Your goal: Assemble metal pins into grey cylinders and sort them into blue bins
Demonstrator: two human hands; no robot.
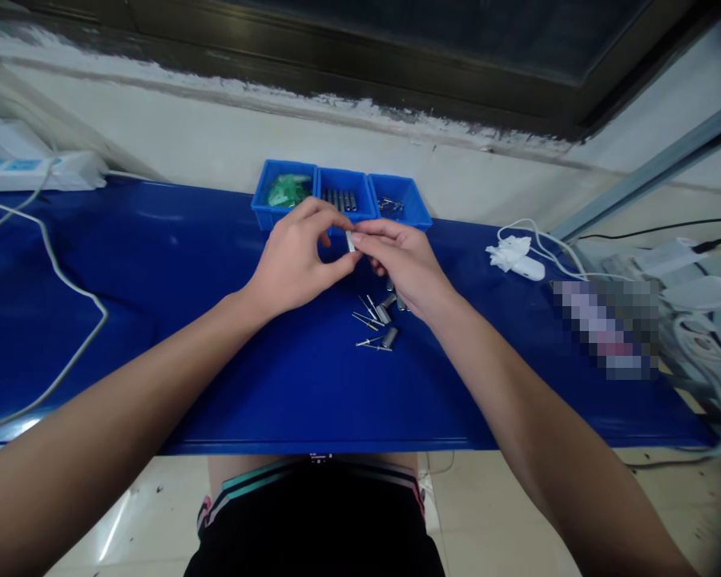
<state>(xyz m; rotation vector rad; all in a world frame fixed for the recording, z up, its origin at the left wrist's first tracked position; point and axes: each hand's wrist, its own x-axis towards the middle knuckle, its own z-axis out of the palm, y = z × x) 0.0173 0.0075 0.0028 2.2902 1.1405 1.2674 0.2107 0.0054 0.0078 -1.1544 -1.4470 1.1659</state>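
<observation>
Between my two hands, just in front of the bins, is a small silvery metal cylinder [351,241]. My left hand [297,256] has its index fingertip at the upper end and its thumb at the lower end of the piece. The fingers of my right hand [407,260] pinch the piece from the right. Below my right hand, on the blue table, lie loose metal cylinders [389,336] and several thin pop rivets [368,321]. Part of this pile is hidden by my right hand.
Three joined blue bins stand against the wall: a left bin [264,215] with green plastic pieces, a middle bin [365,207] with metal cylinders, a right bin [419,210] with rivets. A white cable [99,304] crosses the left side. Crumpled white tissue [509,252] lies right.
</observation>
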